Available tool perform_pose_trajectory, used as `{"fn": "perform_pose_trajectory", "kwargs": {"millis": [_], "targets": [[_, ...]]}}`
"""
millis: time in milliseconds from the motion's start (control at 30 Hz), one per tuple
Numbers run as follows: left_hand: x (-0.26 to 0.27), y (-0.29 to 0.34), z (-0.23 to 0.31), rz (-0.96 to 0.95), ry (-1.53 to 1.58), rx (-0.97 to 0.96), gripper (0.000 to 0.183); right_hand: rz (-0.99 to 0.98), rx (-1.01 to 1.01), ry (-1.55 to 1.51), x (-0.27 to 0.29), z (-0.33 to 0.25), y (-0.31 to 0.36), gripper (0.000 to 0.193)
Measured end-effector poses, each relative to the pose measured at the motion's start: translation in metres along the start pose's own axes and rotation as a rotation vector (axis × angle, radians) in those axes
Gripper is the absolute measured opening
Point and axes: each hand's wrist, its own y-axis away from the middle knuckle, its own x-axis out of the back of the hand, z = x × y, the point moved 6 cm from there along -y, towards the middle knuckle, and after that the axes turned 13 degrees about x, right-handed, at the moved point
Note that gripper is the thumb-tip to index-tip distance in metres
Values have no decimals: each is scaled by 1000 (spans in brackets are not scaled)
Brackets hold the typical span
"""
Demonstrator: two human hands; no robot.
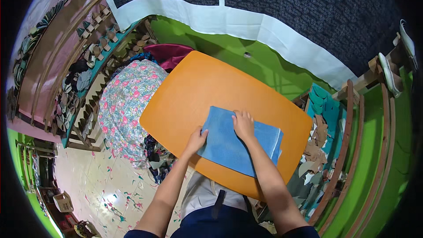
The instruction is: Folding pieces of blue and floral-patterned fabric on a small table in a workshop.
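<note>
Steeply downward fisheye from head height

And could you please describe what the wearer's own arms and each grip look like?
The left grip and the right grip are ordinary five-fingered human hands, with no gloves to be seen. The left forearm and right forearm are bare, with no watch or bracelet visible. Dark navy sleeves show at the lower edge, ending above the elbows.

Navy top (pixel 222 224) with short sleeves (pixel 304 232), narrow dark strap (pixel 218 203), pale grey garment (pixel 197 192) below, perhaps trousers
</note>
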Motion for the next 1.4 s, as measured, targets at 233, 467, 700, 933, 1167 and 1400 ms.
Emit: {"fn": "perform_pose_trajectory", "kwargs": {"millis": [233, 467, 700, 933, 1167, 1400], "targets": [[-14, 0, 29, 201, -144, -59, 33, 100, -5, 99, 14, 16, 22, 24], [-52, 63, 72, 271, -720, -709, 49, -70, -198, 247, 26, 19, 92, 47], [-71, 87, 52, 47, -892, -866, 55, -82, -463, 357, 50, 82, 170, 50], [-96, 109, 39, -61, -952, -1065, 61, -90, -261, 144, 60, 81, 120, 48], [-14, 91, 18, 493, -309, -524, 31, -34, 20, -125, 33, 3, 118, 42], [11, 73, -25, 449, -114, -297, 15, -3, 163, -283, 20, -44, 106, 27]]}}
